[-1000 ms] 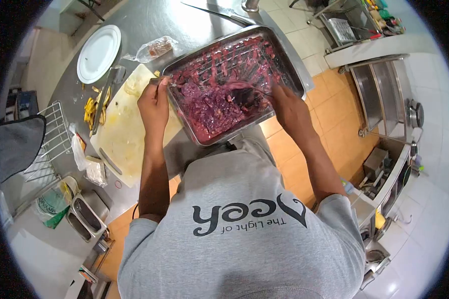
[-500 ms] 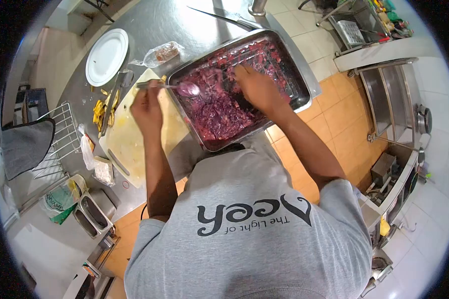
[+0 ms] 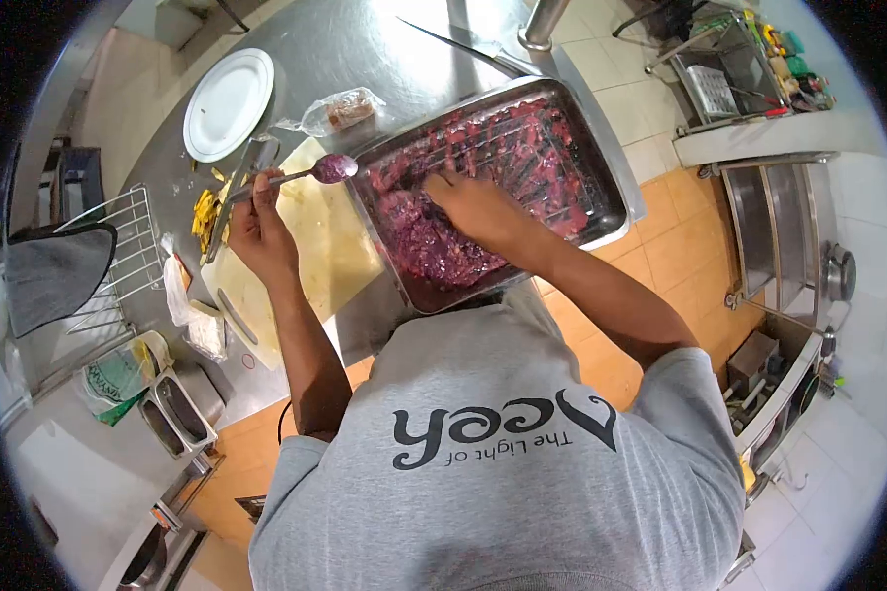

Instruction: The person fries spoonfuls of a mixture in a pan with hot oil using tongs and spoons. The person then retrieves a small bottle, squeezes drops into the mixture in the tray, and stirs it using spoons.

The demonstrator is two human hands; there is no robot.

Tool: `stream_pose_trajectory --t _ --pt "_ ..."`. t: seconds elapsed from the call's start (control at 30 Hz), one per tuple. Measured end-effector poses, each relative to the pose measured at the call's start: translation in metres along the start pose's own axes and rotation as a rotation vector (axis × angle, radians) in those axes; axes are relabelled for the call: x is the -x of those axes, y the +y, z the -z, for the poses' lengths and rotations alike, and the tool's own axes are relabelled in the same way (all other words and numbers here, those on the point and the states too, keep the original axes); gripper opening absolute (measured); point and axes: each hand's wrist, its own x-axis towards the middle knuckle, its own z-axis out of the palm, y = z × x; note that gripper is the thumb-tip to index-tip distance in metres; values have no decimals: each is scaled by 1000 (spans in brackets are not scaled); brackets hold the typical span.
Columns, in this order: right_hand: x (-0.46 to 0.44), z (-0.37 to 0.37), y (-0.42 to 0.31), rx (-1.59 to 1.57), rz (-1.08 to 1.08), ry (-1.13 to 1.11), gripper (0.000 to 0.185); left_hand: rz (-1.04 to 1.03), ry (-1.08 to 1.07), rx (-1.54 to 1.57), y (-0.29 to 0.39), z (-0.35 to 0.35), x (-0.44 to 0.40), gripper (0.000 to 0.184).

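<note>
My left hand (image 3: 261, 231) is closed round the handle of a spoon (image 3: 294, 177), above a pale cutting board (image 3: 335, 241). Purple mash coats the spoon's bowl, which is near the left rim of a deep metal tray (image 3: 601, 172). Inside the tray, a heap of purple mash (image 3: 434, 246) lies toward the near left, and smears and pinkish bits cover the rest of the bottom. My right hand (image 3: 473, 207) is over the mash with its fingers curled down into or against it. Whatever those fingers hold, if anything, is hidden.
Beyond the tray lies a long knife (image 3: 463, 44). A white plate (image 3: 229, 103), a plastic-wrapped item (image 3: 343, 111) and another blade (image 3: 237, 202) beside yellow peels (image 3: 205, 217) are on the steel table. Nearer left are plastic bags (image 3: 205, 330) and a wire rack (image 3: 128, 246).
My left hand has drawn the spoon left and away from over the tray, now with mash on it. My right hand has shifted left and nearer, onto the mash heap.
</note>
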Motion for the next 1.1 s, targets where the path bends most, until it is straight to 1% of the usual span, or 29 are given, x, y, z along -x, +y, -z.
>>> stream_pose_trajectory --t 0.03,0.13,0.17,0.27,0.33,0.4,0.43,0.47,0.5,0.53,0.57,0.6,0.63,0.73,0.77,0.87,0.9,1.0,1.03,1.1 --pt "2 -7 11 -79 35 55 16 6 -2 -6 3 0 1 23" --pt "-17 10 7 19 -192 -6 19 30 -13 -17 0 -3 0 23" --pt "-18 4 10 24 -93 -4 18 34 -15 -19 -2 -4 0 23" --pt "4 6 11 -1 118 43 16 -46 -90 -136 -14 -7 -1 20" --pt "13 20 32 -89 -237 63 14 -68 -117 -224 -12 -9 1 19" --pt "13 24 45 -65 -428 137 13 -80 -146 -309 -6 -11 4 19" --pt "13 19 49 -1 -443 202 11 -44 -118 -145 -21 -12 4 20" --pt "13 13 54 65 -455 267 10 -30 -127 -144 -21 -13 4 20" --pt "14 -3 55 125 -206 281 9 -18 -134 -145 -20 -14 2 20" --pt "21 -16 50 116 -199 195 9 -9 -139 -146 -18 -16 0 19" --pt "29 -20 25 107 -189 110 10 -9 -125 -80 -15 -21 0 20" --pt "32 -19 11 98 -175 24 10 -27 -132 -117 -14 -22 -2 20" --pt "32 -7 10 44 -230 -29 14 -46 -139 -154 -14 -23 -3 20" --pt "24 27 61 26 -377 297 18 -59 -159 -190 -17 -21 -2 20" --pt "25 46 60 -197 -502 323 18 -59 -169 -184 -19 -22 -2 19" --pt "42 14 37 190 -404 73 14 -74 -195 -244 -19 -24 3 19" --pt "53 -20 49 -5 -184 97 16 -60 -197 -179 -29 -26 2 19" --pt "61 6 43 -85 -242 137 15 -75 -236 -217 -32 -28 5 19" --pt "61 11 68 98 -192 276 13 -74 -240 -220 -32 -28 8 19" --pt "58 55 80 90 -466 400 13 -82 -259 -226 -33 -30 11 19"
